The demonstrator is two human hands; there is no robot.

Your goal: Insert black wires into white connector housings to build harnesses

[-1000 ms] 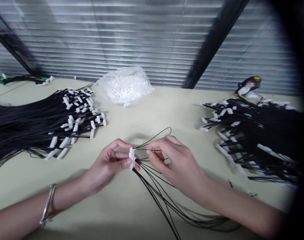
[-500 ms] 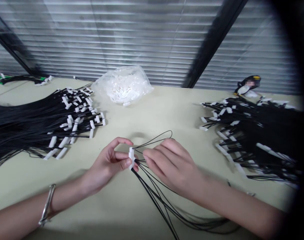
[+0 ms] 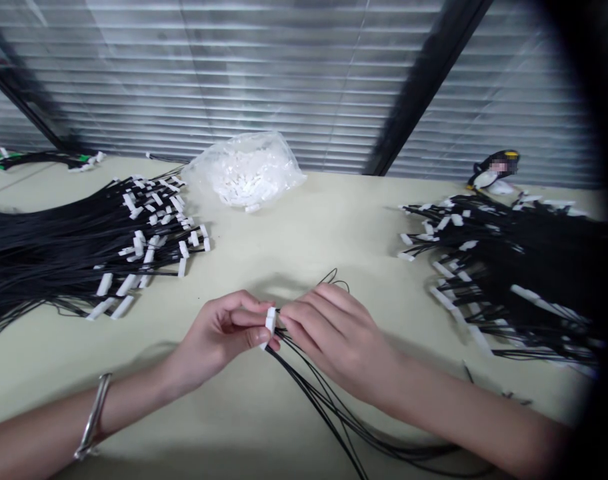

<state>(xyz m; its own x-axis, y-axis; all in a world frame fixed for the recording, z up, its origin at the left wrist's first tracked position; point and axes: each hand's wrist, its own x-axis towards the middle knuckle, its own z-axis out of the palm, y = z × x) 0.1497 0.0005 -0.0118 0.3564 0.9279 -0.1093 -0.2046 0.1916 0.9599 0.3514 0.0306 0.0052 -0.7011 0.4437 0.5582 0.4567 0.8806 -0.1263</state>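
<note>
A white plastic connector [image 3: 271, 323] stands on end between the thumb and fingers of my left hand [image 3: 229, 328]. Black wires [image 3: 309, 387] leave its right side and run down under my right forearm. My right hand [image 3: 334, 330] is closed in a pinch right beside the connector, with its fingertips at a black wire close to the housing. The tips hide just where that wire meets the connector. A thin wire loop [image 3: 333, 275] sticks up behind the right hand.
To the left lies a thick bundle of black wires [image 3: 59, 240] with white connectors. Another such bundle [image 3: 534, 260] lies at the right, a penguin figure [image 3: 494, 172] behind it. A clear bag of white connectors [image 3: 247, 173] sits at the back, before the window blinds [image 3: 284, 80].
My right hand has moved left, up against the connector. My left hand and the connector have shifted slightly right and down, and the wire loop shows less behind my right hand.
</note>
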